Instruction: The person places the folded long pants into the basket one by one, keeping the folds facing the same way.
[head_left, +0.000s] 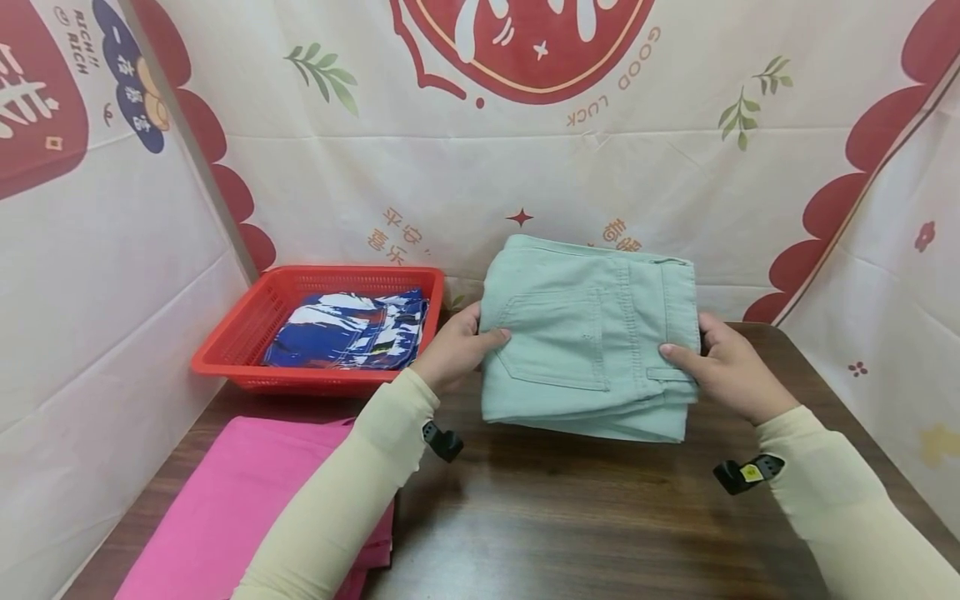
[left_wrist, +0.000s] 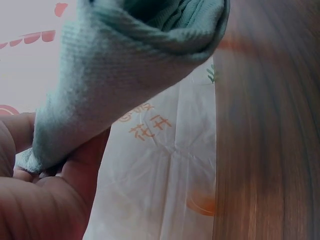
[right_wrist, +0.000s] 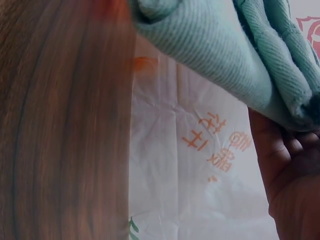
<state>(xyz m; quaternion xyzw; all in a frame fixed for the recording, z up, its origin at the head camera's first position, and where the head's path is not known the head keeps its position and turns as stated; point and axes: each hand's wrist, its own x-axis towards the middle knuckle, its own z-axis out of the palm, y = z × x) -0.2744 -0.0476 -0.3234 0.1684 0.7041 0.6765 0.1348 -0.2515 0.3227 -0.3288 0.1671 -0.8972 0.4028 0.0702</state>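
White printed cloth is hung beyond both hands, and a dark brown wooden table is seen below them. To the near left of the left hand, pink fabric is laid on the table. Just left of that hand and a little farther back, a red basket is set, in which blue, white and red patterned clothing is contained.

By the left hand, the left edge of pale green trousers is gripped, with the thumb laid on the front. The trousers are folded into a thick, squarish bundle; a stitched pocket is shown nearer the left hand, and a waistband with belt loops nearer the right. The bundle is held between the hands, up off the table. Its right edge is gripped by the right hand, the thumb again pressed on the front.

Most fingers of both hands are hidden behind the bundle. Part of the pink fabric is covered by the left sleeve and cut off below. In both wrist views the trousers are cut off at the top.
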